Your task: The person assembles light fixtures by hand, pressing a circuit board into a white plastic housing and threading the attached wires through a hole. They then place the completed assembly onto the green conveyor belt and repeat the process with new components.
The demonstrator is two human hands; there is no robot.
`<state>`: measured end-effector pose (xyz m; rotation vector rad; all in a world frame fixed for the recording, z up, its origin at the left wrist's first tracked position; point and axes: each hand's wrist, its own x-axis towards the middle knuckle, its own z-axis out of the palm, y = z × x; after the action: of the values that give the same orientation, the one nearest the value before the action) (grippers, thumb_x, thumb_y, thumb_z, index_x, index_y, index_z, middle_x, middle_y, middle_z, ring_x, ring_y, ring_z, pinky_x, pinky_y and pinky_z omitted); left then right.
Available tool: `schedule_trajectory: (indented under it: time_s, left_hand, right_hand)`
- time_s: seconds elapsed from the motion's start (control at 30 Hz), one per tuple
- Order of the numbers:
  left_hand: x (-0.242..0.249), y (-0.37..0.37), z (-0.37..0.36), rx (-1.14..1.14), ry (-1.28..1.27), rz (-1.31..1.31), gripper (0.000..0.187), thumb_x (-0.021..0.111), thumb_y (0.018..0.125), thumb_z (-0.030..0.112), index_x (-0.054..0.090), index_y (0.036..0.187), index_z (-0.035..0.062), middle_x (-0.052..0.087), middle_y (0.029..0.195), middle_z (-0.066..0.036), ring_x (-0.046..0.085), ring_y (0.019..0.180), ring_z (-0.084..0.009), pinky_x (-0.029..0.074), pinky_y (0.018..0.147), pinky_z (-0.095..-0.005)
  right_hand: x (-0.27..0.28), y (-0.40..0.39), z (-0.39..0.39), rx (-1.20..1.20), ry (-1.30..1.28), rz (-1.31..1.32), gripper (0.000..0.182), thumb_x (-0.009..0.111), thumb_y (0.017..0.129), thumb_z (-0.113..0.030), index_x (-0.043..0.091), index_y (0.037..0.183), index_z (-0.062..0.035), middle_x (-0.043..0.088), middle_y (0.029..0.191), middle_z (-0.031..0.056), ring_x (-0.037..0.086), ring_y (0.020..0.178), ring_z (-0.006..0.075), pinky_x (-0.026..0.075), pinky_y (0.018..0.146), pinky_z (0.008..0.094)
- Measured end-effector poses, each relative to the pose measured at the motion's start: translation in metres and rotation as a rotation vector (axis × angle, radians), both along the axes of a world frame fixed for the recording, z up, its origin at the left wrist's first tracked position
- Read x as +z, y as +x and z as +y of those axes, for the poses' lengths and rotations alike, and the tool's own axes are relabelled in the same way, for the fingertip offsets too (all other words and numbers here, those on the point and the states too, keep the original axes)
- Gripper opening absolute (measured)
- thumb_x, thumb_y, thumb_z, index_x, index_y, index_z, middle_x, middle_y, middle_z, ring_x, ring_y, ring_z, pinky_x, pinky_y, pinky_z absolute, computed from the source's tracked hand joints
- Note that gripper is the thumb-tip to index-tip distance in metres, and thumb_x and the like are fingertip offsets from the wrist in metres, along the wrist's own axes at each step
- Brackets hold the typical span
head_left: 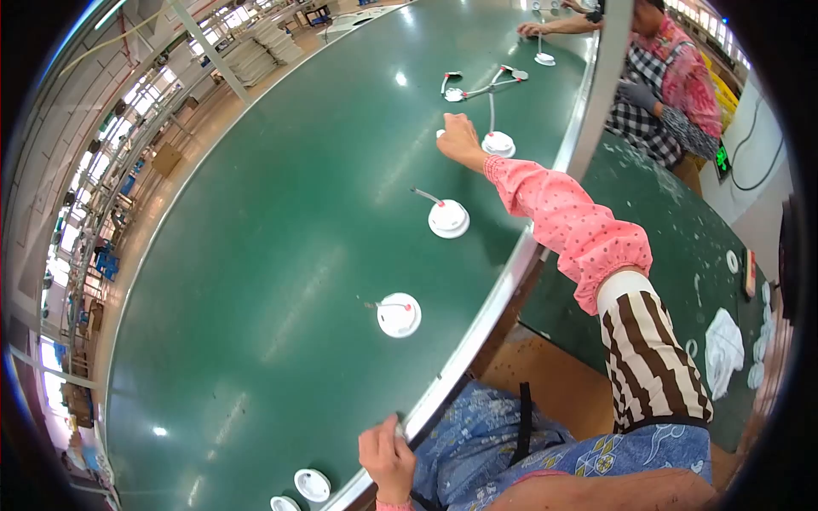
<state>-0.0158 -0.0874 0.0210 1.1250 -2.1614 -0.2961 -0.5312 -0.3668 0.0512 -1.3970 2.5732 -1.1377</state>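
Left hand (388,460) pinches the tabletop (256,255) edge; right hand (460,140) closes on a small white part beside the disc (498,143), likely light, rigid, best gripped by its rim.

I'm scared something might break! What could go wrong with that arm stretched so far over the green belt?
The right hand reaches far out beside a white round part with a thin wire; a sleeve could perhaps snag that wire and drag the part. Another white part lies just under the outstretched arm and might get knocked. The left hand rests at the belt edge, where fingers could possibly get pinched.
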Motion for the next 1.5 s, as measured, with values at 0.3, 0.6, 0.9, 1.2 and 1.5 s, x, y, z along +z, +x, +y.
schedule_trajectory:
  time_s: [0.3, 0.6, 0.9, 1.2, 1.5]
  left_hand:
    - [0.028, -0.023, -0.001, 0.052, 0.044, -0.09, 0.033, 0.066, 0.078, 0.002, 0.073, 0.11, 0.0093, 0.065, 0.087, -0.015, 0.06, 0.074, -0.0341, 0.05, 0.067, -0.0449]
    - [0.035, -0.013, -0.003, 0.065, 0.172, -0.17, 0.046, 0.067, 0.064, 0.001, 0.074, 0.109, 0.0085, 0.063, 0.087, -0.006, 0.058, 0.07, -0.0242, 0.046, 0.063, -0.0354]
    - [0.03, -0.008, 0.002, 0.098, 0.061, -0.156, 0.04, 0.07, 0.072, 0.008, 0.071, 0.112, 0.0046, 0.063, 0.089, -0.007, 0.06, 0.072, -0.0242, 0.049, 0.064, -0.0357]
    - [0.032, -0.03, 0.009, 0.146, -0.094, 0.191, 0.039, 0.069, 0.075, 0.002, 0.066, 0.114, 0.0026, 0.06, 0.093, -0.009, 0.058, 0.082, -0.0267, 0.043, 0.075, -0.0386]
    - [0.109, -0.048, 0.001, -0.125, 0.245, 0.743, 0.056, 0.066, 0.089, 0.011, 0.047, 0.14, -0.0009, 0.061, 0.127, -0.018, 0.062, 0.116, -0.0267, 0.047, 0.101, -0.0389]
  right_hand:
    - [-0.061, -0.109, -0.103, -0.3, 0.13, 0.294, 0.074, 0.061, 0.088, -0.029, 0.033, 0.149, 0.0021, 0.045, 0.141, 0.0325, 0.045, 0.13, 0.0509, 0.04, 0.109, 0.0509]
    - [-0.048, -0.17, -0.136, -0.326, 0.352, 0.265, 0.062, 0.053, 0.093, -0.051, 0.047, 0.147, -0.0209, 0.058, 0.14, 0.0225, 0.056, 0.127, 0.0478, 0.045, 0.105, 0.0575]
    - [-0.138, -0.327, -0.181, 0.15, 0.193, 0.294, 0.054, 0.057, 0.094, -0.05, 0.064, 0.12, -0.003, 0.069, 0.098, 0.0194, 0.067, 0.099, 0.0333, 0.048, 0.09, 0.0452]
    - [0.048, -0.092, -0.022, 0.644, -0.075, -0.446, 0.039, 0.064, 0.094, -0.03, 0.06, 0.118, 0.0005, 0.065, 0.101, 0.008, 0.064, 0.089, 0.0165, 0.053, 0.078, 0.0279]
    - [0.14, 0.287, 0.244, 1.149, 0.173, -1.285, 0.03, 0.068, 0.092, -0.011, 0.057, 0.118, 0.0022, 0.064, 0.101, 0.005, 0.062, 0.073, 0.0081, 0.05, 0.056, 0.0193]
